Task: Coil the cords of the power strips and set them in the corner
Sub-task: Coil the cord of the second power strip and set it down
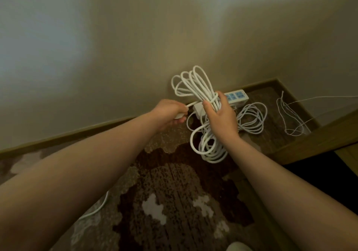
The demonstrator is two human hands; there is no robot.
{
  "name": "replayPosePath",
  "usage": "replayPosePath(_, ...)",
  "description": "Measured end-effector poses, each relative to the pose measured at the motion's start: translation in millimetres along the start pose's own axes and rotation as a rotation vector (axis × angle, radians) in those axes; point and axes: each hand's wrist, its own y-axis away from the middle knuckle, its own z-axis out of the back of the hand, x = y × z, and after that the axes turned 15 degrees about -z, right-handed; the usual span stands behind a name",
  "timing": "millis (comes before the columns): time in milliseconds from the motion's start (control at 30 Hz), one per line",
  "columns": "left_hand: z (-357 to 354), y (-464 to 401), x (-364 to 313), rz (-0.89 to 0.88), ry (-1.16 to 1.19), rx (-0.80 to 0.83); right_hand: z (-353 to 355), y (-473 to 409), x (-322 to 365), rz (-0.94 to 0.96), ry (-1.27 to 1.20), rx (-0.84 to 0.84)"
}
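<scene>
My right hand [220, 115] grips the middle of a thick white coiled cord [195, 84], whose loops stick up above the fist and hang below it. A white power strip body [198, 109] is pressed against the bundle at my thumb. My left hand [170, 115] pinches the free end of that cord, with a white plug partly hidden in the palm. Behind my right hand, a second white power strip with blue sockets [237, 96] lies on the floor in the corner, its thinner cord [251, 119] coiled beside it.
A beige wall with a wooden baseboard [77, 134] runs behind. A brown patterned carpet [170, 192] covers the floor. A thin white wire [290, 119] loops at the right near a wooden ledge [310, 146]. Another white cord [96, 208] lies at lower left.
</scene>
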Motion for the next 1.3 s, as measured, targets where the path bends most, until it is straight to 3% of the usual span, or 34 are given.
replayPosePath(67, -9, -6, -2, 0.02, 0.1, 0.096, -1, -5, -10, -0.045, -0.08, -0.007)
replayPosePath(200, -24, -15, 11, -0.093, -0.256, 0.354, -3, -10, -26, -0.169, -0.317, -0.02)
replayPosePath(300, -39, -18, 27, -0.116, -0.277, 0.444, -6, -15, -27, -0.266, -0.46, -0.014)
replayPosePath(433, -51, -27, 47, -0.155, -0.147, 0.496, -4, -21, -31, -0.326, -0.614, -0.007)
replayPosePath(567, -50, -37, 66, -0.258, -0.262, 0.591, -10, -18, -33, -0.439, -0.913, 0.079)
replayPosePath(700, -52, -46, 76, -0.288, -0.333, 0.554, -15, -18, -32, -0.511, -1.11, 0.094)
replayPosePath(833, -61, -56, 78, -0.412, -0.569, 0.468, -6, -23, -31, -0.543, -1.033, 0.032)
replayPosePath(1033, -55, -69, 79, -0.469, -0.784, 0.52, 0, -34, -33, -0.682, -0.718, -0.108)
replayPosePath(1167, -60, -78, 79, -0.429, -0.743, 0.589, -3, -39, -36, -0.769, -0.568, -0.275)
replayPosePath(1300, -71, -91, 72, -0.355, -0.552, 0.646, 6, -44, -39, -0.755, -0.47, -0.421)
